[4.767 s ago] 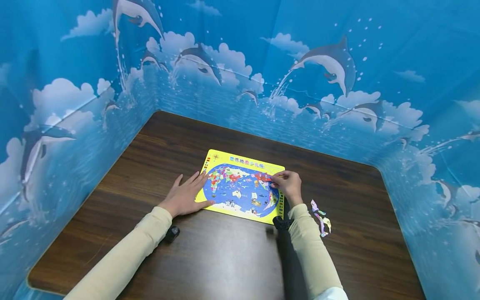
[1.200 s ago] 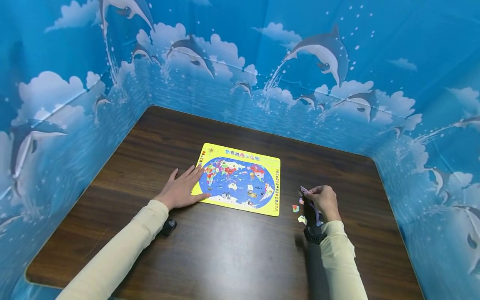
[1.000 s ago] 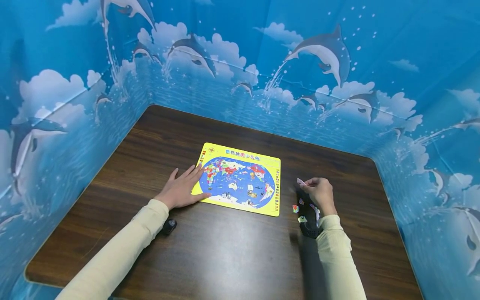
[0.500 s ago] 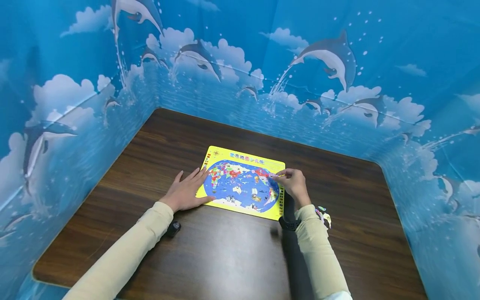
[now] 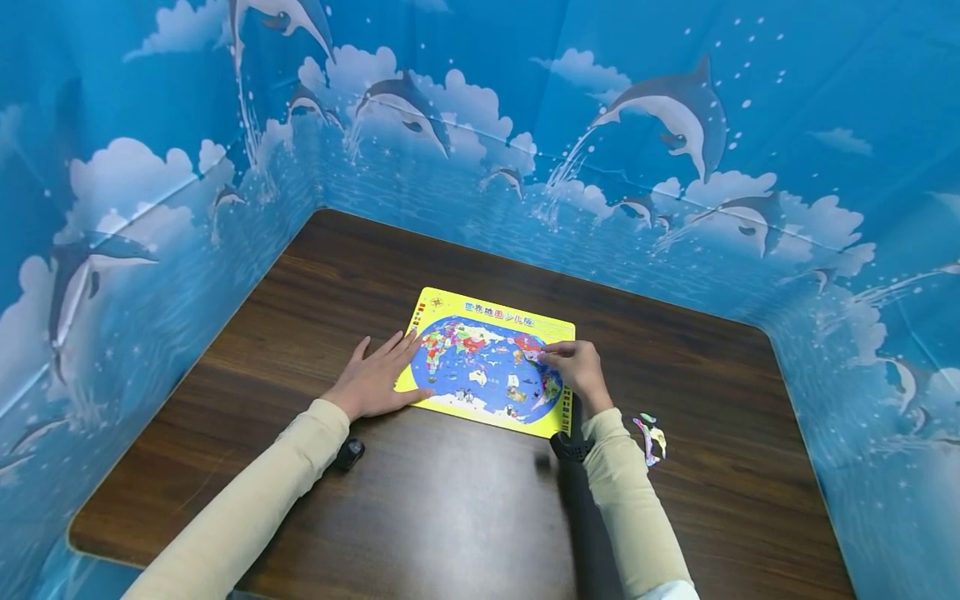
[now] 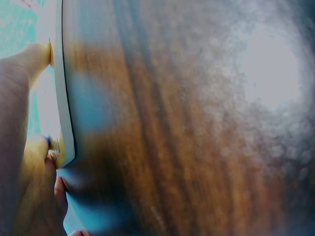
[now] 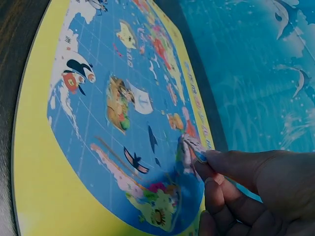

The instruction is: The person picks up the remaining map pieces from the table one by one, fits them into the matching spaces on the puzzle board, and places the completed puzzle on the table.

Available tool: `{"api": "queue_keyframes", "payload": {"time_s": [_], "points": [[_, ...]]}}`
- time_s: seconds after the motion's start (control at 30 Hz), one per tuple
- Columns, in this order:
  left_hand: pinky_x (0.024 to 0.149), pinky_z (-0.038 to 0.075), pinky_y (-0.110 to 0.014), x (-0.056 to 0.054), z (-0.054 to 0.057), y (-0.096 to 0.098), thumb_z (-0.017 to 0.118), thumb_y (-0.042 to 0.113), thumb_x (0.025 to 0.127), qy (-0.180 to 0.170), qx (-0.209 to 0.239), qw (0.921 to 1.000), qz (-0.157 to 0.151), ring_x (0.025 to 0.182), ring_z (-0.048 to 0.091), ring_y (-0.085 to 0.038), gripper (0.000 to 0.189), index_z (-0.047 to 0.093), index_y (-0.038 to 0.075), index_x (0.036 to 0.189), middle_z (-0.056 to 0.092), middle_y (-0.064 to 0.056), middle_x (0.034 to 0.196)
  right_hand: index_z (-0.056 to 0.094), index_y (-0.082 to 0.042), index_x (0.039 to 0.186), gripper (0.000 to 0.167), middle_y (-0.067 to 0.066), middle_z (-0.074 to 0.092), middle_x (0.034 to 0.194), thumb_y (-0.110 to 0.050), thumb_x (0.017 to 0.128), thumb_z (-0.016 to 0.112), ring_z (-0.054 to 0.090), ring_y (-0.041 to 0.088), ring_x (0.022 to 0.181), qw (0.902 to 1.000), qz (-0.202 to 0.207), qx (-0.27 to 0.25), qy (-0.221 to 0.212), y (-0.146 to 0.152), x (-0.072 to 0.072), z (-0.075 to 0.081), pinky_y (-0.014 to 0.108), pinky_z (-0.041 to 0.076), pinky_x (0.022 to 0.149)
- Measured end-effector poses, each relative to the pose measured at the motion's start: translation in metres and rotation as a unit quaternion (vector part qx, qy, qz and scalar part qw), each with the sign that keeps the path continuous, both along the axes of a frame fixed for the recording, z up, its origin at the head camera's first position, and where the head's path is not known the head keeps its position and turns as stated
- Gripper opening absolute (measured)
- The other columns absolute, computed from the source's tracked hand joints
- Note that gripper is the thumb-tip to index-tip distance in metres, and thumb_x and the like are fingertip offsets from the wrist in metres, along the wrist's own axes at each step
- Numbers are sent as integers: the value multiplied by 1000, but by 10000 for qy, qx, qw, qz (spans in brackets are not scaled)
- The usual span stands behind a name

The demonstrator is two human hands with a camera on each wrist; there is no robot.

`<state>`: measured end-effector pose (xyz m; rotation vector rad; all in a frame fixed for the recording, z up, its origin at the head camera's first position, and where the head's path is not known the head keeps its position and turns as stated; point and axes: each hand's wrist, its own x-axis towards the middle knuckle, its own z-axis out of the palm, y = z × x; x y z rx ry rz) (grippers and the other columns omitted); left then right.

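Observation:
A yellow-bordered world map puzzle board (image 5: 551, 329) lies on the table. My left hand (image 5: 375, 379) rests with spread fingers on its left side; in the left wrist view, a fingertip (image 6: 42, 53) touches the board close to its edge (image 6: 60, 93). My right hand (image 5: 579, 372) is over the board's right part, thumb and finger pinching a small pale puzzle piece (image 7: 195, 146). In the right wrist view the piece is held tilted right at the map, beside the South America part (image 7: 160, 206); my fingertips hide some of it.
Several loose puzzle pieces (image 5: 652, 437) lie on the table right of the board, beside my right forearm. Black devices sit at my left wrist (image 5: 349, 454) and right wrist (image 5: 570, 447). A blue dolphin-print curtain (image 5: 480, 167) stands behind the dark wooden table (image 5: 360, 267).
My right hand has carried the pinched piece from beside the loose pieces leftward to the board's upper right map area. My left hand has stayed on the board's left side.

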<state>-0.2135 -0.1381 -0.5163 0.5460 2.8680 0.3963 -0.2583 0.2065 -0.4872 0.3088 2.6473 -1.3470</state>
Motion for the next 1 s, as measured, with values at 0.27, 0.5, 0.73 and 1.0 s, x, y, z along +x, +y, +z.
{"api": "queue_keyframes", "payload": {"time_s": [0.27, 0.5, 0.73, 1.0], "points": [[122, 6, -69, 1, -1, 2, 57, 69, 94, 8, 112, 9999, -13, 159, 16, -31, 98, 24, 11, 165, 22, -9, 171, 77, -2, 112, 23, 15, 72, 97, -18, 95, 76, 68, 23, 78, 9992, 126, 323, 201, -1, 2, -7, 33, 57, 68], [122, 4, -69, 1, 0, 0, 56, 69, 95, 33, 124, 9999, 25, 159, 15, -31, 97, 25, 10, 165, 22, -9, 171, 77, -2, 114, 27, 17, 75, 105, -19, 93, 79, 68, 27, 91, 9843, 940, 1218, 869, -4, 3, -11, 44, 58, 80], [122, 4, -68, 0, -1, 0, 55, 71, 94, -22, 80, 10000, 21, 159, 14, -30, 98, 23, 11, 165, 21, -8, 171, 80, -4, 110, 22, 13, 76, 106, -20, 95, 78, 66, 26, 89, 9583, 1419, 2133, 1266, -9, 3, -14, 45, 56, 83], [123, 3, -67, -1, -1, 1, 53, 73, 94, -87, 0, 10000, 48, 159, 13, -29, 99, 22, 12, 166, 19, -7, 172, 81, -5, 110, 18, 12, 72, 101, -18, 97, 75, 69, 26, 87, 9288, 1757, 2818, 1642, -10, 4, -12, 46, 59, 79]]}}
